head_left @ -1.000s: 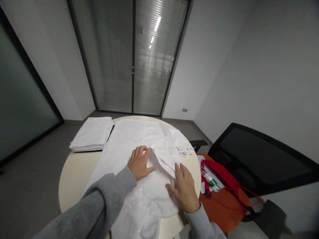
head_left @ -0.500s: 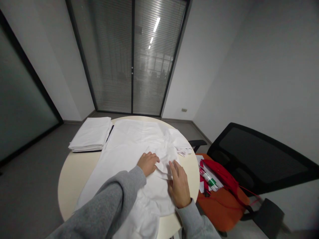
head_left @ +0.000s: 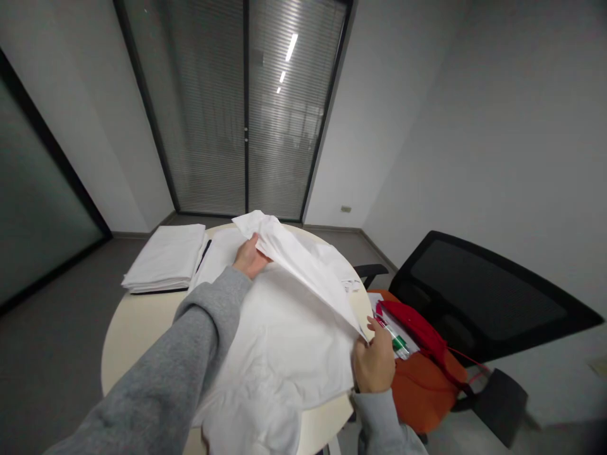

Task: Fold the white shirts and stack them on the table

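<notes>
A large white cloth garment (head_left: 284, 328) covers much of the round table, its near part bunched and hanging toward me. My left hand (head_left: 253, 256) is closed on a raised part of the garment near the table's far side, with the thumb on top of the cloth. My right hand (head_left: 374, 357) pinches the garment's edge at the table's right rim. Between the two hands the cloth is lifted into a slanting fold. Its exact kind is hard to make out.
A stack of folded white cloths (head_left: 165, 256) on a dark board lies at the left of the cream table (head_left: 128, 341). To the right stands an orange chair (head_left: 422, 392) with a red bag (head_left: 417, 325) and a clear-and-green package (head_left: 399, 344). Glass doors (head_left: 246, 114) are behind.
My left hand has moved away from me and to the left, lifting cloth. The right hand has shifted right and nearer to me and now grips the garment's edge. A fold has risen between them.
</notes>
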`<state>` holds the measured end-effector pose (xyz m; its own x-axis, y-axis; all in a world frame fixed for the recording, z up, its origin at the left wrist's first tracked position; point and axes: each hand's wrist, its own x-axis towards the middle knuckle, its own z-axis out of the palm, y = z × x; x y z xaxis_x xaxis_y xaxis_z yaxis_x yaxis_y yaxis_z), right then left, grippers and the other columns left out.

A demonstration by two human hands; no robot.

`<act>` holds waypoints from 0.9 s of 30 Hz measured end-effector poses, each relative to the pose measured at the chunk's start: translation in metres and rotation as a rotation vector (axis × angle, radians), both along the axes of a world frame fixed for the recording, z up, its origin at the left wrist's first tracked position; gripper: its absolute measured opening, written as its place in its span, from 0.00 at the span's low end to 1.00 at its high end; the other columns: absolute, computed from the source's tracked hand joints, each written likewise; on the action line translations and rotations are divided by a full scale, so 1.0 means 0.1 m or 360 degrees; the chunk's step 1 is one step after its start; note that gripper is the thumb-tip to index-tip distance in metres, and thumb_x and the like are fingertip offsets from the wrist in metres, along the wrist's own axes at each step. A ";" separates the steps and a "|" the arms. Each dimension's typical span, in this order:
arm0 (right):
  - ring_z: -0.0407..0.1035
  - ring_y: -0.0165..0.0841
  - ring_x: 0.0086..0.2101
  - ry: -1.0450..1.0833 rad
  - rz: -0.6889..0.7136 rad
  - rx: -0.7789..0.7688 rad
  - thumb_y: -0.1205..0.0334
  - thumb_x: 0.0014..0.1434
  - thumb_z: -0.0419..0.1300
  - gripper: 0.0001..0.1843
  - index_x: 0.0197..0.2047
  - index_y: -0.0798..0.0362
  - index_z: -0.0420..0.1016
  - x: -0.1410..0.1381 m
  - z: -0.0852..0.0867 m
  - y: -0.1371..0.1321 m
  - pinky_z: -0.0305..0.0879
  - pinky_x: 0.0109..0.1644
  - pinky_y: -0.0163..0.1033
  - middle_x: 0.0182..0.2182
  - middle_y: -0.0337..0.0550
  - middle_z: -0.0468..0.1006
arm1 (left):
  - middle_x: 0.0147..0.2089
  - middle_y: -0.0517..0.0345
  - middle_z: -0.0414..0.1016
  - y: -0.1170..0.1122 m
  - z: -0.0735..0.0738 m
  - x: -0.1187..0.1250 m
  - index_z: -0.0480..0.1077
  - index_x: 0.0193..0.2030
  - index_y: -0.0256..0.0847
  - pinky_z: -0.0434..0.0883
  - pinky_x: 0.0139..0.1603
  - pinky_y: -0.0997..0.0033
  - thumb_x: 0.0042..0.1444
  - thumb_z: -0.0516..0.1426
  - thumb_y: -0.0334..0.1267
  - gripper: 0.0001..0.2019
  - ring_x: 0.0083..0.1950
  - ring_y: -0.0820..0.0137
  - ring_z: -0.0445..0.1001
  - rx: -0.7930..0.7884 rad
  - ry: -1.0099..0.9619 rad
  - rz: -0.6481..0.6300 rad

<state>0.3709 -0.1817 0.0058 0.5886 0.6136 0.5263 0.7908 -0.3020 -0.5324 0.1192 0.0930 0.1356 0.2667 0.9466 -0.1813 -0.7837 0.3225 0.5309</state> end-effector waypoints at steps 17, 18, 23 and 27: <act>0.70 0.51 0.47 -0.0164 0.0058 -0.0207 0.59 0.58 0.56 0.28 0.61 0.59 0.68 0.00 -0.07 -0.07 0.67 0.51 0.52 0.47 0.58 0.76 | 0.56 0.40 0.80 0.04 0.22 -0.01 0.71 0.60 0.36 0.74 0.60 0.47 0.73 0.45 0.48 0.23 0.61 0.52 0.76 0.0236 0.0030 -0.0276; 0.71 0.50 0.45 -0.0127 0.0054 -0.0284 0.59 0.59 0.56 0.26 0.60 0.58 0.69 -0.02 -0.05 -0.07 0.67 0.49 0.52 0.45 0.56 0.77 | 0.56 0.41 0.80 0.08 0.23 -0.04 0.71 0.61 0.37 0.74 0.60 0.46 0.73 0.45 0.48 0.23 0.61 0.52 0.76 0.0253 0.0042 -0.0260; 0.71 0.47 0.46 -0.0197 0.0280 -0.0237 0.67 0.57 0.52 0.21 0.53 0.53 0.75 -0.14 0.09 -0.16 0.65 0.52 0.50 0.46 0.51 0.80 | 0.54 0.42 0.80 0.25 0.23 -0.20 0.69 0.62 0.38 0.74 0.60 0.47 0.73 0.44 0.49 0.23 0.59 0.52 0.77 0.0247 0.0067 -0.0101; 0.69 0.46 0.48 -0.0363 0.0542 -0.0304 0.75 0.51 0.52 0.29 0.54 0.48 0.76 -0.28 0.16 -0.25 0.63 0.53 0.51 0.49 0.46 0.80 | 0.52 0.41 0.80 0.40 0.11 -0.35 0.70 0.60 0.36 0.75 0.59 0.50 0.74 0.43 0.50 0.25 0.57 0.54 0.78 0.0249 0.0043 0.0014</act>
<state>0.3430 -0.2065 0.0219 0.2185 0.8509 0.4777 0.9528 -0.0803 -0.2928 0.0840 0.1326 0.1463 0.2554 0.9661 -0.0382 -0.7708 0.2273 0.5951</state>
